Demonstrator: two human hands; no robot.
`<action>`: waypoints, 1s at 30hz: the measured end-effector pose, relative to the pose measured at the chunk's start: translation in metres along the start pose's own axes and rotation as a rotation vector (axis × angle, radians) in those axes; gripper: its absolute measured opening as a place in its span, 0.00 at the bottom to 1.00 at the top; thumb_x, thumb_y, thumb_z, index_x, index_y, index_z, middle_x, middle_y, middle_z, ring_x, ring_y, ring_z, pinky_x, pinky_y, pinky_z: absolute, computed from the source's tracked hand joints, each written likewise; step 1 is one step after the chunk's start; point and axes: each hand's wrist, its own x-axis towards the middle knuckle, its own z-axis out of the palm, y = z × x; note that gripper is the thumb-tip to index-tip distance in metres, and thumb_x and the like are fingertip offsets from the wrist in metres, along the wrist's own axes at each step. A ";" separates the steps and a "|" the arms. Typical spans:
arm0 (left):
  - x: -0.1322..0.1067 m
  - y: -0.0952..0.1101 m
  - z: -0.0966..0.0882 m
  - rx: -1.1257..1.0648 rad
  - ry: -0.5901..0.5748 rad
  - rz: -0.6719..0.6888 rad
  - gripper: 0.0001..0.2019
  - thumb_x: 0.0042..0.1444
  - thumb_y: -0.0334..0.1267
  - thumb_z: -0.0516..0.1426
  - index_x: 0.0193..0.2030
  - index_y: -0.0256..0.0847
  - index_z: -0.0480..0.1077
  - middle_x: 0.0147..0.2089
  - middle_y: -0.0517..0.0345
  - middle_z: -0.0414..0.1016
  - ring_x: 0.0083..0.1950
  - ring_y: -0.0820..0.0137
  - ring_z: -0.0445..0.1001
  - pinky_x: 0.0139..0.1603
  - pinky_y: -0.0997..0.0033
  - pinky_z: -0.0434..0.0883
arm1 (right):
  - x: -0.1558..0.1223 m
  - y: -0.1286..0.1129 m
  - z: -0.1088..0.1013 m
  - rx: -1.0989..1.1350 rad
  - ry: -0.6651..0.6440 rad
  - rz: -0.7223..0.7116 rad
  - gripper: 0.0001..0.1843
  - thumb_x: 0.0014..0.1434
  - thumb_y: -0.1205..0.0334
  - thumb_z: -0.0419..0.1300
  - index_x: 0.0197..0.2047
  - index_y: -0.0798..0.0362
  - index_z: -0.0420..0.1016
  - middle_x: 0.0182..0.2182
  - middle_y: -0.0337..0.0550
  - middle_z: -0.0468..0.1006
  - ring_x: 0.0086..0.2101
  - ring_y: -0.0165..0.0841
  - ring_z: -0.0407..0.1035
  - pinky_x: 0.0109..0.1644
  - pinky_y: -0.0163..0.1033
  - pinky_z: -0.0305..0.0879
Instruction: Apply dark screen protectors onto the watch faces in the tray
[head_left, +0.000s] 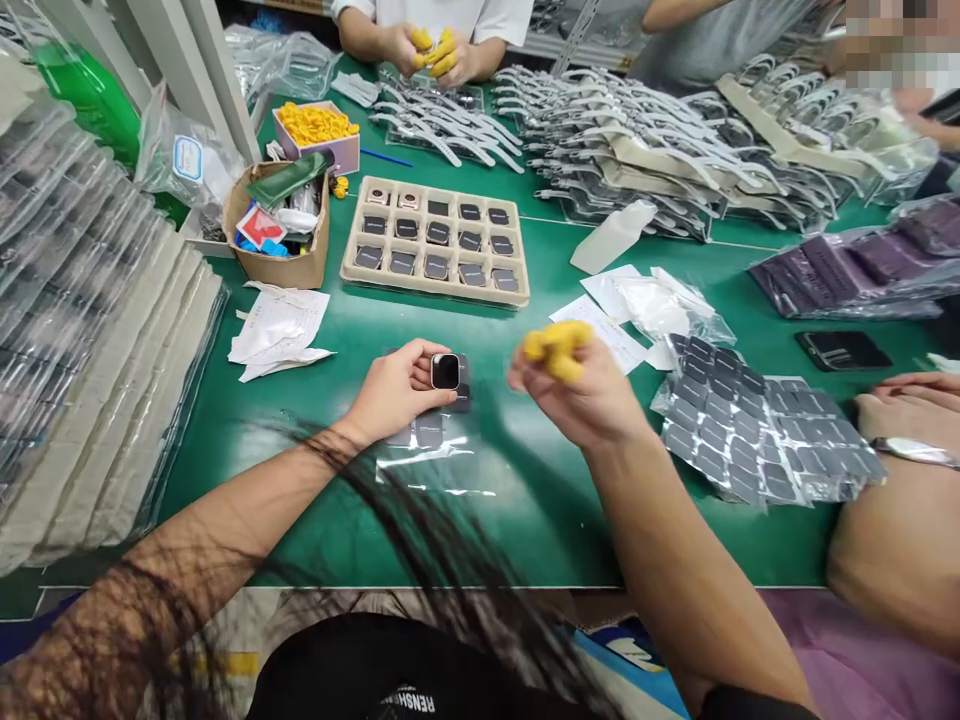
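Note:
My left hand [401,388] is closed around a small square smartwatch body [445,371] with a dark screen and a light metal rim. No strap shows on it. Under that hand lies a clear plastic sheet of dark square film stickers [429,432]. My right hand [574,385] is raised to the right of the watch, apart from it. Yellow finger cots cover its fingertips, and motion blurs them, so I cannot make out whether anything is held. Beyond both hands sits a beige compartment tray [435,290] with watch bodies, most bearing dark stickers.
More sticker sheets [731,425] lie at right, near a black phone [844,350] and a co-worker's arm [911,420]. At left are crumpled paper [281,330], a cardboard box [289,268] and stacked trays [97,400]. White straps [600,140] are piled at the back, where another person works.

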 end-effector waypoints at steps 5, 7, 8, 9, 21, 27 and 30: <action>-0.001 -0.004 0.001 0.078 -0.021 0.056 0.28 0.48 0.31 0.75 0.58 0.36 0.80 0.44 0.52 0.86 0.41 0.67 0.83 0.51 0.63 0.81 | 0.013 0.004 0.030 0.148 0.036 0.241 0.31 0.29 0.41 0.87 0.33 0.48 0.84 0.31 0.38 0.83 0.33 0.33 0.75 0.39 0.40 0.76; 0.000 -0.004 0.000 0.107 -0.051 0.092 0.29 0.49 0.31 0.75 0.60 0.37 0.81 0.45 0.52 0.88 0.42 0.66 0.85 0.54 0.63 0.81 | 0.010 0.009 0.037 0.180 0.053 0.278 0.29 0.28 0.44 0.87 0.29 0.49 0.84 0.30 0.38 0.83 0.34 0.33 0.76 0.39 0.40 0.78; 0.000 -0.005 0.001 0.127 -0.063 0.109 0.29 0.49 0.30 0.74 0.60 0.37 0.81 0.46 0.53 0.88 0.43 0.66 0.85 0.54 0.64 0.82 | 0.008 0.011 0.040 0.194 0.052 0.291 0.28 0.28 0.45 0.87 0.29 0.49 0.84 0.30 0.38 0.83 0.34 0.33 0.76 0.39 0.40 0.78; 0.000 -0.005 0.001 0.150 -0.070 0.121 0.30 0.49 0.30 0.74 0.61 0.37 0.81 0.47 0.53 0.88 0.44 0.66 0.86 0.55 0.64 0.82 | 0.006 0.013 0.042 0.205 0.053 0.302 0.27 0.27 0.46 0.87 0.28 0.49 0.84 0.29 0.38 0.83 0.33 0.33 0.76 0.39 0.39 0.79; 0.000 -0.009 0.001 0.287 -0.053 0.153 0.29 0.50 0.27 0.73 0.62 0.36 0.81 0.49 0.52 0.89 0.44 0.66 0.87 0.58 0.64 0.83 | 0.005 0.019 0.045 0.207 0.083 0.296 0.23 0.28 0.50 0.87 0.27 0.46 0.85 0.29 0.37 0.84 0.30 0.32 0.76 0.35 0.38 0.79; 0.000 -0.007 0.001 0.323 -0.051 0.155 0.29 0.51 0.28 0.73 0.62 0.38 0.82 0.50 0.53 0.89 0.43 0.66 0.87 0.57 0.64 0.84 | 0.005 0.021 0.044 0.206 0.073 0.291 0.22 0.30 0.51 0.87 0.28 0.47 0.87 0.29 0.37 0.84 0.31 0.33 0.77 0.38 0.39 0.80; 0.000 -0.006 0.001 0.324 -0.059 0.145 0.29 0.51 0.28 0.73 0.62 0.36 0.81 0.51 0.52 0.89 0.44 0.67 0.87 0.57 0.65 0.84 | 0.005 0.020 0.044 0.199 0.073 0.299 0.21 0.31 0.52 0.86 0.28 0.47 0.87 0.29 0.38 0.85 0.32 0.34 0.78 0.38 0.39 0.79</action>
